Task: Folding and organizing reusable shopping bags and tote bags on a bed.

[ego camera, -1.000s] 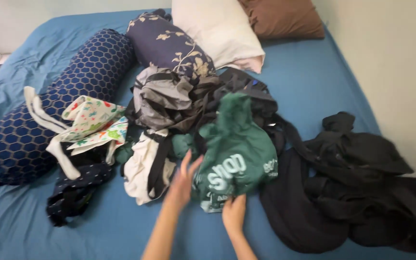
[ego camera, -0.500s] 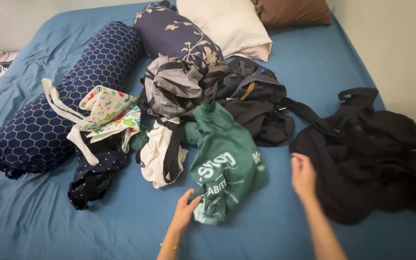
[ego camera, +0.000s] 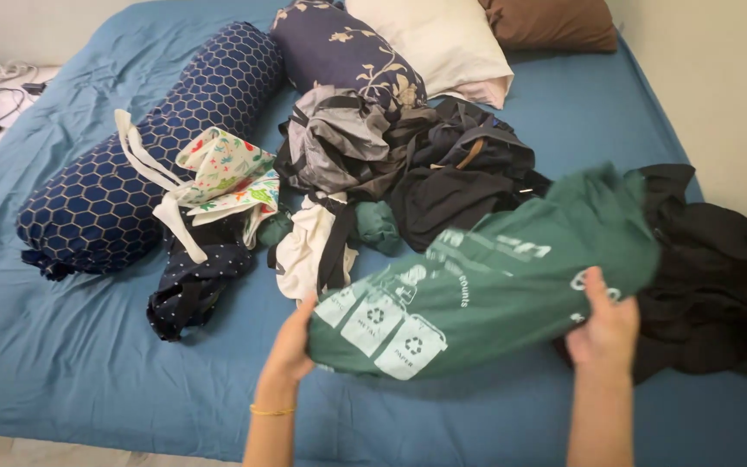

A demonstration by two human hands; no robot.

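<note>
Left of frame: long navy bolster with a white honeycomb print (ego camera: 144,147) lies on the blue bed sheet (ego camera: 62,372), with a white floral cloth tote (ego camera: 218,177) and a dark polka-dot cloth (ego camera: 192,285) beside it. Centre: unsorted heap of grey and black garments (ego camera: 373,156), cream piece with black straps (ego camera: 309,251), all unfolded. Lower centre: left hand (ego camera: 291,346) pinches the left edge of the green fabric bag with white printed panels (ego camera: 486,294), fingers tucked underneath. Lower right: right hand (ego camera: 603,333) pinches its other end, thumb on top. Bag held stretched flat, just above the sheet, not folded yet. Far right: black clothes pile (ego camera: 711,277). Judged early: only this one item in hand, the rest untouched.
</note>
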